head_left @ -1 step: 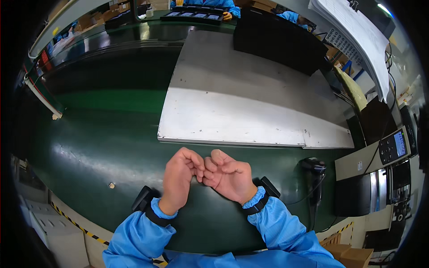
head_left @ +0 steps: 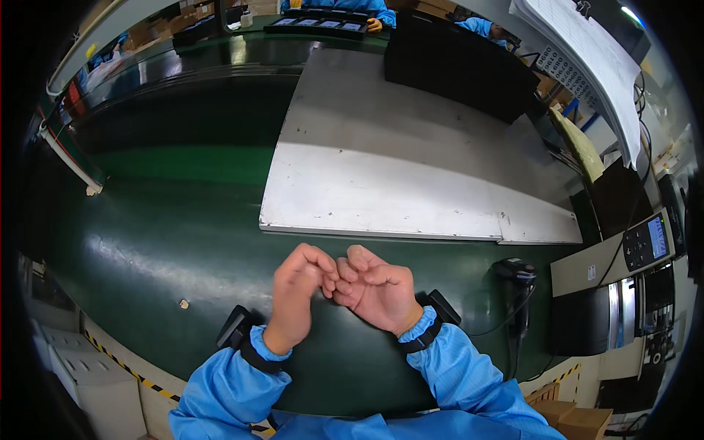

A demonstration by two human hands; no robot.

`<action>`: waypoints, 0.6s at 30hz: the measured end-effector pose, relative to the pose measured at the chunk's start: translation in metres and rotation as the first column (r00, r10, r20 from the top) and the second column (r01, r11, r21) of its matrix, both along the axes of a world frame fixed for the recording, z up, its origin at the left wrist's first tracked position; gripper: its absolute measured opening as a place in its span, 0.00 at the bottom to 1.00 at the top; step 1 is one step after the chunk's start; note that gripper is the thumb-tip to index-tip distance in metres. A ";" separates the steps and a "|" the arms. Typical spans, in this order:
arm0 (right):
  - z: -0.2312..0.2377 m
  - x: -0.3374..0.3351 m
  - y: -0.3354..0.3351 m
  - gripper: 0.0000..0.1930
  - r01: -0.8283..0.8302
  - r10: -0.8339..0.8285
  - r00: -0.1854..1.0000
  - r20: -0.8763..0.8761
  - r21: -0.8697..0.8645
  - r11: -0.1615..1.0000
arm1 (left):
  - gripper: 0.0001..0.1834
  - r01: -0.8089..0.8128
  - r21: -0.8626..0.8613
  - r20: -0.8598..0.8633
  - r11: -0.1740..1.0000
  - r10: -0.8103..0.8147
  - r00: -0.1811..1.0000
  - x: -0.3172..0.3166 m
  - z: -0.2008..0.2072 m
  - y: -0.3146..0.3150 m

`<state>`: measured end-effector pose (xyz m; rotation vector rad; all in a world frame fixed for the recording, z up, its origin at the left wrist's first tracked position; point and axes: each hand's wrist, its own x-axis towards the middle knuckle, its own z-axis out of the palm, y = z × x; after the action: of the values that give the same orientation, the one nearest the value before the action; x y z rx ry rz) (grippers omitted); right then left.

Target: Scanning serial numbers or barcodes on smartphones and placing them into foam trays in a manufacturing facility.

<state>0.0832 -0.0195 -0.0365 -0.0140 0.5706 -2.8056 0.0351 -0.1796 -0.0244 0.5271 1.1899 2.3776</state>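
Note:
My left hand (head_left: 298,293) hovers over the green work table (head_left: 139,227), its fingers curled inward. Against its fingertips rest the bent fingers of my right hand (head_left: 378,292), whose palm is partly turned up. Both hands are loosely closed, and I see nothing held in either. Just beyond them lies a flat silver-white metal plate (head_left: 367,198) with small scuffs. Each wrist carries a black strap with a small black box, over blue sleeves.
A black handheld scanner (head_left: 517,275) stands right of my hands, beside a beige and black label printer (head_left: 587,308). A dark box-shaped thing (head_left: 455,70) sits at the plate's far side. Clipped papers (head_left: 587,66) hang at upper right. A co-worker's gloved hand (head_left: 375,25) is near a black tray (head_left: 315,28).

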 end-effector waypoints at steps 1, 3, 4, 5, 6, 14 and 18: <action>-0.001 0.000 0.000 0.07 0.012 -0.012 1.000 0.004 0.002 1.000 | 0.12 -0.071 -0.132 -0.139 0.989 0.052 0.989 0.004 0.000 0.003; -0.001 -0.002 -0.001 0.07 0.025 -0.025 1.000 0.014 0.001 1.000 | 0.10 -0.277 -0.343 -0.544 0.898 0.051 0.838 0.001 0.000 -0.001; 0.001 -0.003 -0.004 0.07 0.033 -0.033 0.999 -0.010 0.016 0.999 | 0.10 -0.270 -0.346 -0.537 0.898 0.047 0.842 0.002 0.004 0.000; 0.001 -0.004 -0.005 0.08 0.040 -0.039 0.999 -0.034 0.031 0.999 | 0.10 -0.340 -0.346 -0.629 0.875 0.053 0.776 0.005 0.011 0.001; 0.001 -0.003 -0.004 0.08 0.043 -0.042 0.999 -0.027 0.032 0.999 | 0.11 -0.409 -0.336 -0.714 0.848 0.054 0.699 0.006 0.015 0.001; 0.002 0.001 -0.008 0.09 0.023 -0.022 1.000 -0.013 0.101 0.995 | 0.11 -0.463 -0.345 -0.756 0.816 0.050 0.652 0.007 0.015 -0.001; 0.001 0.001 -0.008 0.08 0.006 -0.004 0.999 -0.035 0.063 0.998 | 0.11 -0.467 -0.366 -0.752 0.805 0.040 0.658 0.008 0.018 -0.003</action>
<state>0.0840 -0.0271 -0.0356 -0.0489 0.6685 -2.7957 0.0435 -0.1825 -0.0064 1.2181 2.3393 1.8957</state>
